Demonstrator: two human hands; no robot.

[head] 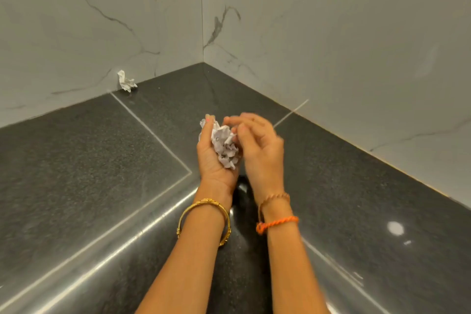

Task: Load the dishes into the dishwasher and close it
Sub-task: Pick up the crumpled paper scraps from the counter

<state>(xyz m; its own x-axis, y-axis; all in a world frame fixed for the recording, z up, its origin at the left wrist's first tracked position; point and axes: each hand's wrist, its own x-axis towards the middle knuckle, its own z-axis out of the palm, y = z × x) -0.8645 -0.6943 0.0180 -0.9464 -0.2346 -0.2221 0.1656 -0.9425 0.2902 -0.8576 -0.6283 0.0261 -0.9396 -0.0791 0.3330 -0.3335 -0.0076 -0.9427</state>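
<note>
No dishes and no dishwasher are in view. My left hand (212, 158) is palm up above the dark granite counter (102, 173), its fingers curled round a wad of crumpled white paper (225, 145). My right hand (257, 145) is right beside it, blurred by motion, with its fingertips at the top of the wad. Whether the right fingers pinch the paper is unclear.
A second crumpled paper scrap (126, 81) lies at the back left, against the marble wall (102, 33). The counter runs into a corner (203, 64) where two marble walls meet. Pale seams cross the granite.
</note>
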